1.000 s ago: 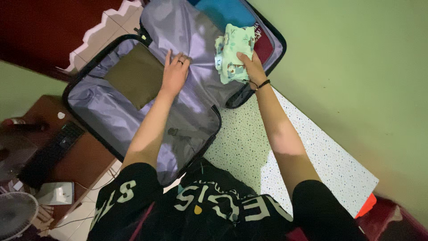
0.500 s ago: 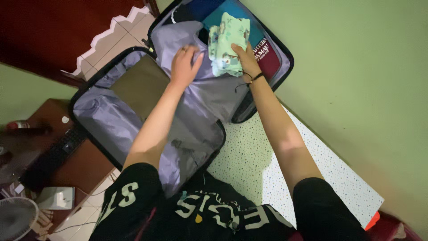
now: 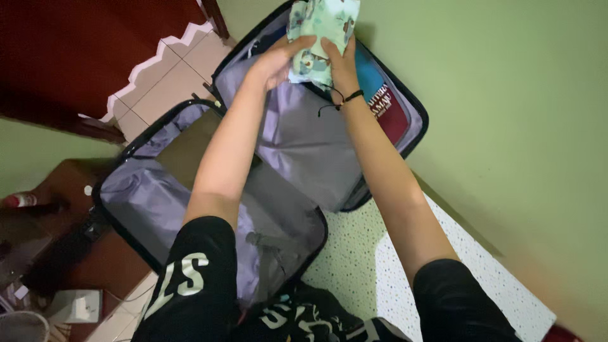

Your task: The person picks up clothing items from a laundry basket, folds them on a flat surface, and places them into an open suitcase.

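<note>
Head view: at twelve o'clock, your left hand (image 3: 275, 63) and right hand (image 3: 337, 58) both close on a pale green patterned garment (image 3: 320, 31), fingers wrapped round its lower edge, over the far half of the open black suitcase (image 3: 380, 158). A second ago only your right hand touched it, while the left lay flat on the grey lining (image 3: 304, 139); now both grip the cloth. A blue-and-red item (image 3: 383, 104) lies at one o'clock beneath.

- a small bottle (image 3: 20, 201) is lying at your far left on the dark wooden furniture (image 3: 60, 190)
- a white box (image 3: 76, 305) is sitting below it
- a speckled white sheet (image 3: 481, 278) is lying along the green wall (image 3: 519, 114)
</note>
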